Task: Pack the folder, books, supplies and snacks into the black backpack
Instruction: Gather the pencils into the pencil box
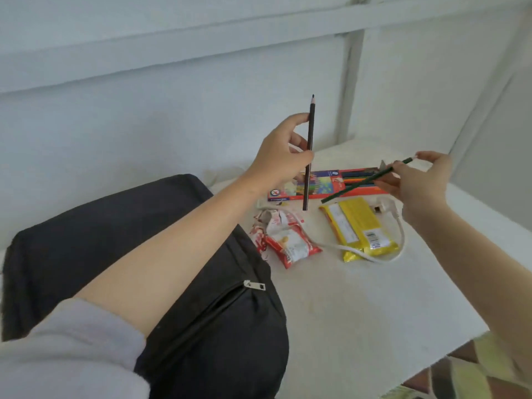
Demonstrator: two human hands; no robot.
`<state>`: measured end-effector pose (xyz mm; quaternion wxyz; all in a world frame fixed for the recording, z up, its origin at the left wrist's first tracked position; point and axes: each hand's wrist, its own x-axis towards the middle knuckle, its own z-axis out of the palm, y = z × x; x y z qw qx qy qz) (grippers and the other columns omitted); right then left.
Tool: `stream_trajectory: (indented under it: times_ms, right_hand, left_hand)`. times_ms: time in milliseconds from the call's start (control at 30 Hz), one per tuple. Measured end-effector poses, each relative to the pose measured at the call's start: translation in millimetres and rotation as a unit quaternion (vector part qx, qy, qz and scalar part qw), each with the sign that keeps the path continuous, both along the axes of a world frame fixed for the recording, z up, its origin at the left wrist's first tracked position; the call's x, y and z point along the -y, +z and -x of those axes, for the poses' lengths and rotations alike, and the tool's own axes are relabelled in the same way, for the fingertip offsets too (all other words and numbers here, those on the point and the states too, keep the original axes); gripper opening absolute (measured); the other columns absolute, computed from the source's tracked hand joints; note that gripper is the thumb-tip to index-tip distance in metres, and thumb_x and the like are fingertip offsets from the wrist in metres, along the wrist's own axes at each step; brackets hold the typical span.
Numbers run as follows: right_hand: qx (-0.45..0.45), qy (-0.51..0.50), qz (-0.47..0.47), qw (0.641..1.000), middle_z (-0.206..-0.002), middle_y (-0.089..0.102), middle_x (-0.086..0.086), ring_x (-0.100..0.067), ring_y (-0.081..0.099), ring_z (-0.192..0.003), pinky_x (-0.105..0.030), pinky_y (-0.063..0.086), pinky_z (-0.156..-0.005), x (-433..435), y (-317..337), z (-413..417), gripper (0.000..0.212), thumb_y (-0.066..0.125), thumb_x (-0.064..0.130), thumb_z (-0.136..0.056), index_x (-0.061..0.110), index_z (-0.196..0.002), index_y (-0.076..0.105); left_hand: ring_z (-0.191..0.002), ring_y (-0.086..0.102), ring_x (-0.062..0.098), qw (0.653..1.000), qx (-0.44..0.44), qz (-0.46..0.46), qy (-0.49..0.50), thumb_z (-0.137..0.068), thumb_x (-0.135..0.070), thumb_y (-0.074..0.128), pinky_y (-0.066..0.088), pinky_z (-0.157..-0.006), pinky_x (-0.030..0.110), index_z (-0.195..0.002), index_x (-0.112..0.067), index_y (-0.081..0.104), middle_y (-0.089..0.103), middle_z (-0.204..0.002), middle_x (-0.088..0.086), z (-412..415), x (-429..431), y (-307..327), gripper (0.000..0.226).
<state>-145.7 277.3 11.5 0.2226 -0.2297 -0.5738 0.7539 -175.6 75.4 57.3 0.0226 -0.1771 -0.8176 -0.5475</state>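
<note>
The black backpack (121, 240) lies on the white table at the left, its front zipper (254, 285) partly shut. My left hand (280, 156) holds a dark brown pencil (310, 133) upright, tip up, above the table. My right hand (417, 180) pinches a green pencil (359, 184) held slanted over the coloured pencil box (325, 184), which lies open at its right end with several pencils showing. A red and white snack packet (290, 243) and a yellow snack packet (359, 226) lie between the box and the backpack.
A white cable (400, 240) with a plug (378, 208) loops around the yellow packet. The white table (359, 312) ends at a front edge on the lower right, with patterned fabric (460, 375) below. A pale wall stands close behind.
</note>
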Motion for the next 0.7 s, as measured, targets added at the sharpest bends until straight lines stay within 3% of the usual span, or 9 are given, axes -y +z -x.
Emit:
stream_trajectory:
  times_ms: [67, 133, 233, 400, 500, 600, 700]
  right_hand:
    - [0.011, -0.043, -0.013, 0.999, -0.098, 0.058, -0.014, -0.028, 0.068, -0.070, -0.040, 0.060, -0.068, -26, -10, 13, 0.032, 0.049, -0.002, -0.090, 0.020, -0.105, 0.032]
    - [0.022, -0.076, -0.036, 0.996, -0.094, 0.058, -0.008, -0.025, 0.067, -0.067, -0.046, 0.058, -0.076, -47, -17, 24, 0.031, 0.049, -0.001, -0.090, 0.022, -0.104, 0.033]
    - [0.007, -0.090, -0.065, 0.994, -0.087, 0.054, -0.003, -0.023, 0.064, -0.069, -0.043, 0.057, -0.080, -66, -24, 39, 0.029, 0.047, 0.001, -0.092, 0.021, -0.106, 0.031]
    - [-0.019, -0.096, -0.142, 0.985, -0.088, 0.053, 0.001, -0.009, 0.062, -0.065, -0.036, 0.058, -0.077, -83, -32, 58, 0.027, 0.045, 0.003, -0.094, 0.020, -0.109, 0.032]
    - [-0.037, -0.089, -0.177, 0.980, -0.087, 0.049, 0.005, 0.003, 0.060, -0.060, -0.029, 0.056, -0.073, -89, -38, 67, 0.027, 0.045, 0.001, -0.094, 0.014, -0.115, 0.034]
    - [-0.041, -0.070, -0.191, 0.978, -0.093, 0.056, -0.006, -0.011, 0.063, -0.065, -0.025, 0.056, -0.072, -93, -43, 72, 0.026, 0.043, 0.002, -0.095, 0.019, -0.111, 0.032]
    - [-0.039, -0.065, -0.192, 0.979, -0.095, 0.056, -0.008, -0.020, 0.065, -0.068, -0.026, 0.056, -0.071, -96, -48, 77, 0.026, 0.045, 0.003, -0.095, 0.018, -0.113, 0.033]
  left_hand:
    - [-0.083, 0.066, 0.029, 1.000, -0.002, 0.002, 0.001, -0.083, 0.001, 0.058, 0.058, -0.060, 0.044, -0.132, -0.023, 0.045, 0.056, -0.090, 0.009, 20, -30, -6, 0.056]
    - [-0.078, 0.064, 0.023, 1.000, -0.010, 0.005, 0.006, -0.084, -0.001, 0.059, 0.059, -0.059, 0.040, -0.131, -0.021, 0.045, 0.054, -0.086, 0.003, 38, -57, -11, 0.053]
    - [-0.070, 0.057, 0.011, 0.999, -0.023, 0.005, 0.022, -0.086, -0.001, 0.057, 0.059, -0.065, 0.038, -0.130, -0.018, 0.046, 0.051, -0.083, -0.003, 62, -90, -20, 0.049]
    - [-0.079, 0.060, 0.016, 0.998, -0.044, 0.016, 0.043, -0.087, -0.002, 0.054, 0.056, -0.077, 0.043, -0.127, -0.016, 0.047, 0.052, -0.086, -0.003, 95, -127, -43, 0.044]
    - [-0.075, 0.058, 0.009, 0.997, -0.054, 0.035, 0.039, -0.088, -0.001, 0.053, 0.055, -0.075, 0.031, -0.126, -0.016, 0.046, 0.051, -0.085, -0.007, 107, -138, -55, 0.042]
    - [-0.074, 0.055, 0.005, 0.995, -0.072, 0.063, 0.024, -0.089, -0.001, 0.052, 0.043, -0.065, 0.007, -0.125, -0.017, 0.047, 0.051, -0.086, -0.007, 114, -144, -64, 0.040]
    - [-0.078, 0.056, 0.006, 0.993, -0.084, 0.087, 0.009, -0.090, -0.003, 0.052, 0.042, -0.065, 0.009, -0.127, -0.016, 0.046, 0.051, -0.091, -0.003, 119, -148, -70, 0.040]
